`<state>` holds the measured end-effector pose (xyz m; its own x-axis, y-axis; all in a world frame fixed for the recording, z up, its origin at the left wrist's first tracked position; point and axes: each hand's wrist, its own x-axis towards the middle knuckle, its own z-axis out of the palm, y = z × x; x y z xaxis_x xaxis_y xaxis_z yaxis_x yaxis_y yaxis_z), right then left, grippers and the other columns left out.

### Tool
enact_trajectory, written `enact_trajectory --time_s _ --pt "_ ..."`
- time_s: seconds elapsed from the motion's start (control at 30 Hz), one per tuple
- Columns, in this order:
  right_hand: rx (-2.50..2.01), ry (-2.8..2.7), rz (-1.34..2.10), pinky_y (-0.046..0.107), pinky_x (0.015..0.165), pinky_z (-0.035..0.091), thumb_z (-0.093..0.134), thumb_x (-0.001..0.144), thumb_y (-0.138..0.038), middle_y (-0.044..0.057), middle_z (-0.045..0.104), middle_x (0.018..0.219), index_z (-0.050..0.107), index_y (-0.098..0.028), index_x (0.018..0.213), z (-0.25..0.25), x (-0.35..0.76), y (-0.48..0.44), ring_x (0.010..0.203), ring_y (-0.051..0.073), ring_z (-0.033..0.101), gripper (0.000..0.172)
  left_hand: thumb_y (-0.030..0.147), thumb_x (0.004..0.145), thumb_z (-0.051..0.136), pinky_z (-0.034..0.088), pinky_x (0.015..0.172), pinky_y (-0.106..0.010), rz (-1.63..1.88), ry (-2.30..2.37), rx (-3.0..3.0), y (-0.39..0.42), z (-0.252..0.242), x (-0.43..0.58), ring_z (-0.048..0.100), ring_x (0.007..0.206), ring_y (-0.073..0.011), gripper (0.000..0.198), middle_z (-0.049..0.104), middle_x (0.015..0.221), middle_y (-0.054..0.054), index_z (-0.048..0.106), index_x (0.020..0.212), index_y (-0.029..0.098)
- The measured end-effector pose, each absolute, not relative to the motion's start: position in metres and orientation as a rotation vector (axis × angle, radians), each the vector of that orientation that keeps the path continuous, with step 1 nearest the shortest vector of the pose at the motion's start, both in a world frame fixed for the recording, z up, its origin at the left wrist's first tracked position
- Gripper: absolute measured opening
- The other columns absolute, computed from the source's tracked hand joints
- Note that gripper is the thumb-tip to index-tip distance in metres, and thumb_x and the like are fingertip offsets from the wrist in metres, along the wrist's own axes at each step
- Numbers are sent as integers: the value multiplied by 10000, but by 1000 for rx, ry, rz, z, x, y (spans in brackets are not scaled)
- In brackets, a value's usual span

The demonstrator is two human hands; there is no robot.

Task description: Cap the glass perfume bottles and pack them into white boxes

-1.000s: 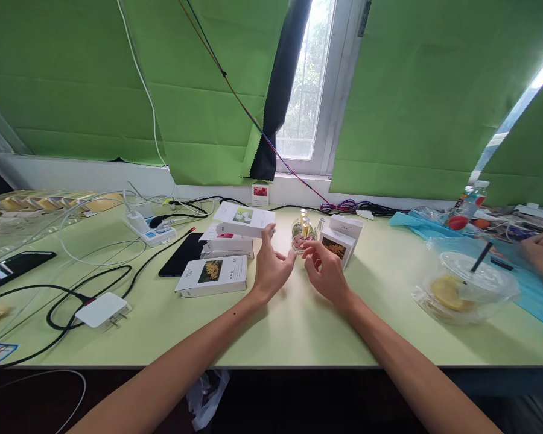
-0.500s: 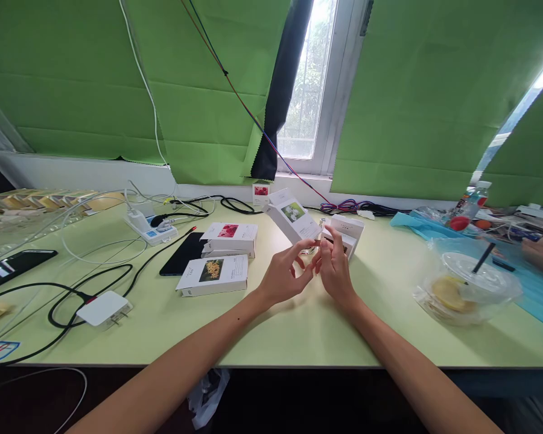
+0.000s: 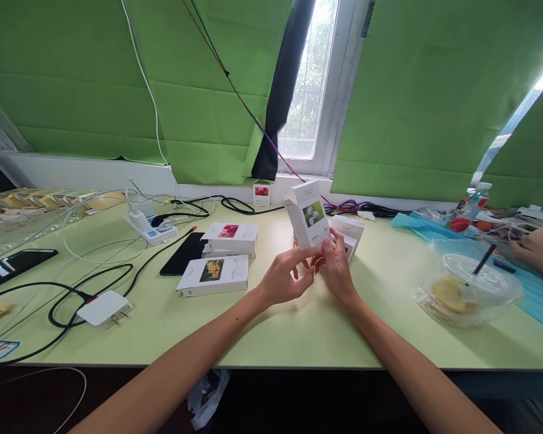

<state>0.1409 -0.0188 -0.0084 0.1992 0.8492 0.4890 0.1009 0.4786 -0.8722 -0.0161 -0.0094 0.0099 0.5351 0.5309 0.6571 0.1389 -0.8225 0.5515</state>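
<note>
A small white carton with a white-flower picture (image 3: pixel 314 217) is tilted between my hands, its upper end towards the window. My right hand (image 3: pixel 338 271) is closed on its lower right corner, thumb on the printed face. My left hand (image 3: pixel 286 274) has its fingers curled at the carton's lower edge; the fingertips are partly hidden. Just behind my right hand lies another white carton (image 3: pixel 352 228), partly covered by it. To the left, a carton with a yellow-flower picture (image 3: pixel 215 274) and a carton with a red-flower picture (image 3: pixel 230 238) lie on the table.
A black tablet-like slab (image 3: pixel 181 256) lies partly under the left cartons. Further left are a power strip (image 3: pixel 151 229), a white charger (image 3: pixel 104 309), cables and a phone (image 3: pixel 15 268). At right stands a bagged drink cup (image 3: pixel 466 289); another person's hand (image 3: pixel 538 250) is beyond it.
The white-flower carton has swung from leaning left to a more upright tilt and moved right, against my right thumb. Clear glass glimpsed between my hands earlier is now hidden.
</note>
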Motion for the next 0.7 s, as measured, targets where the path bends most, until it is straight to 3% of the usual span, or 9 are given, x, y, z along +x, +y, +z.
enact_trajectory --time_s 0.33,0.5,0.7 --pt "-868 -1265 714 236 460 494 525 963 -540 23 642 973 433 -259 1231 -5 138 -18 598 121 611 399 222 865 568 573 583 -222 1217 565 2239 -11 17 -17 657 816 -132 317 672 1108 -96 639 1173 202" --pt "-884 -1245 683 232 442 475 558 953 -525 -8 623 891 474 -253 1140 -6 140 -15 544 102 568 341 190 842 586 591 650 -238 1253 579 2252 -11 19 -17 647 928 -159 309 658 1078 -72 632 1146 226" --pt "-839 -1250 699 238 434 453 648 903 -523 16 647 965 501 -242 1067 -4 140 -16 547 93 562 357 146 814 627 621 751 -301 1346 546 2278 -9 15 -17 608 1029 -189 360 592 1190 -97 644 1160 244"
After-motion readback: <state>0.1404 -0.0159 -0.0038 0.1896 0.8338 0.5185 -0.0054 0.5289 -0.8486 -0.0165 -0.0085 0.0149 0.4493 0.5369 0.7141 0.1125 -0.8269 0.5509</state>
